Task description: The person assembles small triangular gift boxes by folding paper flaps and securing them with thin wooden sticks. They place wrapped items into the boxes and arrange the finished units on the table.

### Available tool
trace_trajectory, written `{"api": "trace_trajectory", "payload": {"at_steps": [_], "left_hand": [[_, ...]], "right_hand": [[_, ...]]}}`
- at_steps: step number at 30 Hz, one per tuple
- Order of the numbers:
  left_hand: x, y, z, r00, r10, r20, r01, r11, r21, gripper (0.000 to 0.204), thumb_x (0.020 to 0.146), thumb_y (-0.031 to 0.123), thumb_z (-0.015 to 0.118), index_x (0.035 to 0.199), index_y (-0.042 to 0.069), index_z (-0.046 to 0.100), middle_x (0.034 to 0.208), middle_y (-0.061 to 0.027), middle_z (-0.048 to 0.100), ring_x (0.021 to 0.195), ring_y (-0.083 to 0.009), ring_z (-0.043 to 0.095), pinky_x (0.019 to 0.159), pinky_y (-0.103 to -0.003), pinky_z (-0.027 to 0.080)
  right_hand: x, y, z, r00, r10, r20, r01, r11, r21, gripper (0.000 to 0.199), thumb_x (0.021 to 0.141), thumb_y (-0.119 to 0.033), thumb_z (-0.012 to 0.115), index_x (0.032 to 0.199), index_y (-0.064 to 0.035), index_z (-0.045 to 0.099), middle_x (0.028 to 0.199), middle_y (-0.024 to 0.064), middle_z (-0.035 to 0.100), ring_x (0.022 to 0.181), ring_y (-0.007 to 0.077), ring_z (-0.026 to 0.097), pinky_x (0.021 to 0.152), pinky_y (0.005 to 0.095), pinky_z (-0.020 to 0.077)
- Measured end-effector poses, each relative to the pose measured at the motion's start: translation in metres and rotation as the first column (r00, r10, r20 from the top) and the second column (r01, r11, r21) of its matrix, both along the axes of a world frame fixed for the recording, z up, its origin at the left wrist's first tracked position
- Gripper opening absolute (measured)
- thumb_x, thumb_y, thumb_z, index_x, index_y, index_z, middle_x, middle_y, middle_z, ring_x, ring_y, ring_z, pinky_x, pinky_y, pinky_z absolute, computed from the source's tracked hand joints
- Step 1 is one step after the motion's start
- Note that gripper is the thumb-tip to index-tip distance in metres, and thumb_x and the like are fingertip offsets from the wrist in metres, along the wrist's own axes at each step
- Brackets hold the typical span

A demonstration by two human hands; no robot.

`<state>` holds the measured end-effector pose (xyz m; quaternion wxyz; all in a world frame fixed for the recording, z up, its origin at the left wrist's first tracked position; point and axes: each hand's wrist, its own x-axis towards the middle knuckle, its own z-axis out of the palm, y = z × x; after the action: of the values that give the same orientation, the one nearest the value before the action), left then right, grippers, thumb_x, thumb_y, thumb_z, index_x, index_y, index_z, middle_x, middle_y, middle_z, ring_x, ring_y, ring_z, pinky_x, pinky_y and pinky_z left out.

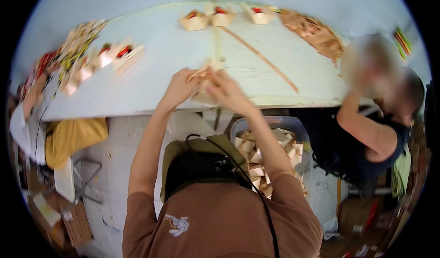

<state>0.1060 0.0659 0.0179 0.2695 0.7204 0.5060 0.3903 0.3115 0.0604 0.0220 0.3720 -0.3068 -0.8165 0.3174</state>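
Note:
At the near edge of the table, my two hands close around a small pale box (205,93), which looks like wood or card. My left hand (179,87) is on its left side, fingers bent at a piece of brown paper (199,73) by the box's top. From the right, my right hand (228,91) grips the box, its fingers smeared by motion. What lies inside the box is hidden by my fingers. Beside my right forearm, below the table, a clear plastic bin (308,159) holds many similar pale boxes (256,171).
Across the white table (160,38), several filled boxes (221,17) stand at the back and more boxes (104,56) at left. A thin brown strip (261,58) lies right of centre, near brown paper (316,35). Co-workers sit left (73,138) and right (376,138).

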Motion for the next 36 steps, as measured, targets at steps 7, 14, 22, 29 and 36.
{"api": "trace_trajectory", "payload": {"at_steps": [7,14,22,29,36], "left_hand": [[-0.024,-0.01,0.03,0.969,-0.107,0.223,0.188,0.904,-0.384,0.038,0.089,0.012,0.057,0.125,0.014,0.068,0.076,0.0006,0.061,0.069,-0.0075,0.048,0.067,-0.025,0.044],[-0.013,-0.005,0.0,0.997,-0.009,0.077,0.004,0.998,0.058,0.028,0.089,0.016,0.062,0.115,0.013,0.074,0.076,-0.0009,0.059,0.07,-0.0095,0.051,0.065,-0.026,0.044],[-0.006,-0.029,0.029,0.995,0.093,-0.023,-0.094,0.995,-0.03,0.024,0.083,0.022,0.07,0.1,0.007,0.075,0.086,-0.0093,0.069,0.072,-0.0178,0.061,0.066,-0.029,0.048],[0.008,-0.021,-0.007,0.963,0.045,0.267,-0.093,0.981,0.171,0.016,0.081,0.014,0.07,0.088,-0.001,0.071,0.084,-0.0119,0.07,0.077,-0.0208,0.067,0.067,-0.033,0.052],[0.027,-0.026,-0.016,0.97,0.094,0.226,-0.149,0.96,0.237,0.003,0.084,-0.003,0.065,0.084,-0.005,0.063,0.101,-0.0118,0.068,0.086,-0.017,0.067,0.076,-0.03,0.057]], "right_hand": [[0.047,0.031,-0.002,0.855,-0.443,0.271,0.287,0.838,0.465,0.025,0.093,-0.021,0.063,0.116,-0.0172,0.072,0.063,0.0093,0.059,0.061,0.0294,0.055,0.068,0.0373,0.0445],[0.024,0.005,-0.01,0.85,-0.496,0.176,0.35,0.783,0.515,0.039,0.085,-0.014,0.065,0.123,-0.0064,0.064,0.102,0.0105,0.061,0.104,0.0273,0.052,0.097,0.042,0.0336],[-0.019,-0.011,0.003,0.862,-0.5,0.085,0.452,0.834,0.315,0.025,0.085,-0.007,0.064,0.108,0.0,0.062,0.11,0.0162,0.059,0.105,0.0342,0.057,0.088,0.0428,0.0456],[-0.039,-0.018,-0.007,0.854,-0.493,-0.165,0.52,0.804,0.287,0.005,0.089,-0.003,0.063,0.092,0.0016,0.062,0.096,0.0158,0.068,0.081,0.032,0.063,0.07,0.0404,0.0512],[-0.044,-0.016,-0.02,0.808,-0.507,-0.301,0.522,0.852,-0.034,0.01,0.094,-0.007,0.06,0.089,0.0015,0.061,0.096,0.014,0.072,0.076,0.0162,0.063,0.066,0.0303,0.0492]]}}
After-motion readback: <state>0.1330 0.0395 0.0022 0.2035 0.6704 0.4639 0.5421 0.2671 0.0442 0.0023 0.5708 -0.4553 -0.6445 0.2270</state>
